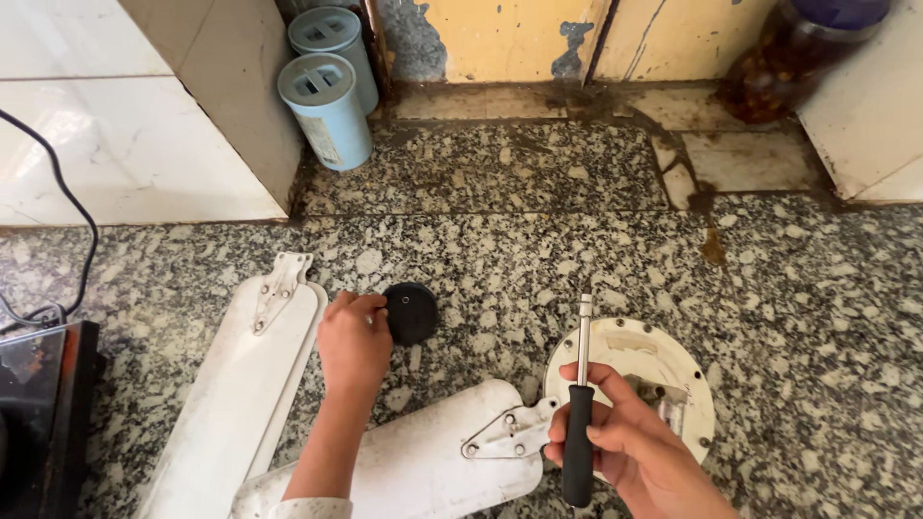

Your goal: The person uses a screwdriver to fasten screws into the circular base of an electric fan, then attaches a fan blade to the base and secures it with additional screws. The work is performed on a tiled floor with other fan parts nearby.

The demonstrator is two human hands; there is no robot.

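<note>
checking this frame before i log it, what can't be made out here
- Head view: the left hand covers the near side of the black round cap, so its grip is unclear.
- The right hand hides part of the screwdriver handle and the white round plate.
- The fan blades run off the bottom edge.
- The jar, top right, is blurred and cropped.

Upright black-handled screwdriver [580, 423]; round black cap [411, 312]

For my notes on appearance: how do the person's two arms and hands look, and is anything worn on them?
Both hands are bare: no gloves, rings or watch are visible. The left hand continues into a bare forearm, which ends at the bottom edge in a light, whitish sleeve with a faint pattern. The right hand shows only to the wrist; no sleeve is in view there.
</note>
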